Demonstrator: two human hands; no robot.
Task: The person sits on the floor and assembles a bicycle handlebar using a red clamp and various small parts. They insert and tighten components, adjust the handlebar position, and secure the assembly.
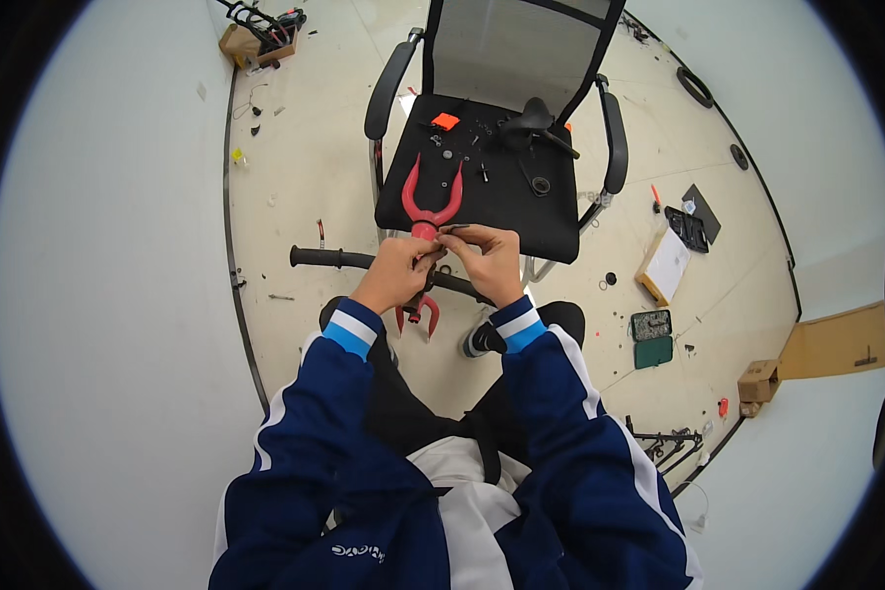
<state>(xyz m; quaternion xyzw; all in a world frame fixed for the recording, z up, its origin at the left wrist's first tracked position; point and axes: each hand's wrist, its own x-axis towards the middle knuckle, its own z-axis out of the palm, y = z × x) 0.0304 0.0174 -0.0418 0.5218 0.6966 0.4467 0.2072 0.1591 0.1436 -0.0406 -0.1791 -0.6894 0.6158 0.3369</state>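
A red two-pronged bike part (433,209) points away from me, its prongs over the front of the black chair seat (418,135). My left hand (395,271) is closed around its near end, by a dark band. My right hand (489,260) pinches close beside it, with a small dark piece at the fingertips that I cannot make out. Below my hands runs a black handlebar (330,258) with a grip at its left end. Another red forked end (430,313) shows under my wrists, between my knees.
On the seat lie a black bike saddle (530,125), an orange piece (445,121) and several small metal parts. Armrests flank it. Right on the floor are a white-topped box (665,265), a black tool case (687,228) and an open green case (653,352). A tyre (694,87) leans by the wall.
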